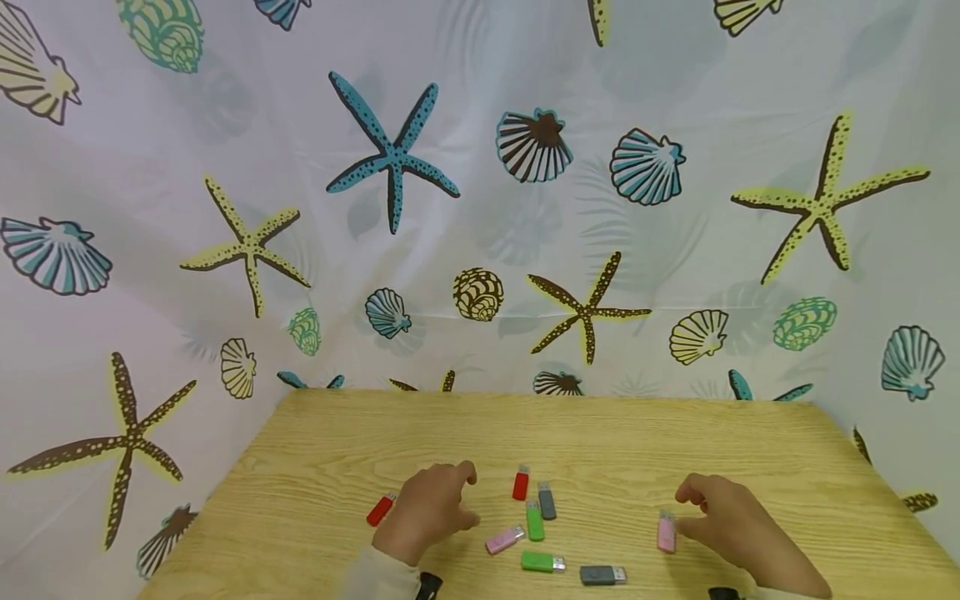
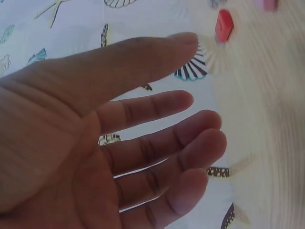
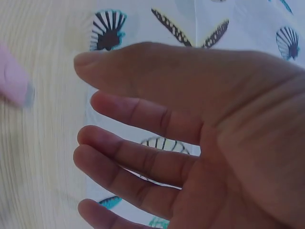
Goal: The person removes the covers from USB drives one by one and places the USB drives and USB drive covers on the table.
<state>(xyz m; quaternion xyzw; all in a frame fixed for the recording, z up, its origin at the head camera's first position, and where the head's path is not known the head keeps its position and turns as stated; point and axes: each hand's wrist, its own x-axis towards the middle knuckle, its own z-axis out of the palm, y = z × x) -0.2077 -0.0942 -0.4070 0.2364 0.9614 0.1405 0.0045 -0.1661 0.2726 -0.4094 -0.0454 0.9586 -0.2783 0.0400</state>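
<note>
My left hand (image 1: 431,512) hovers over the left of the table, thumb apart from the loosely bent fingers, nothing in its grasp. A red USB stick (image 1: 381,511) lies just left of it and a pink USB stick (image 1: 502,541) to its right. My right hand (image 1: 723,521), also holding nothing, is beside another pink USB stick (image 1: 666,533); the right wrist view shows a pink stick (image 3: 13,78) apart from the thumb. Between the hands lie a second red stick (image 1: 521,483), a grey one (image 1: 547,502), a green one (image 1: 534,522), another green (image 1: 542,562) and another grey (image 1: 602,575).
The sticks lie on a light wood-grain table (image 1: 337,433). A white curtain (image 1: 465,225) printed with starfish and shells hangs behind the table and along both sides.
</note>
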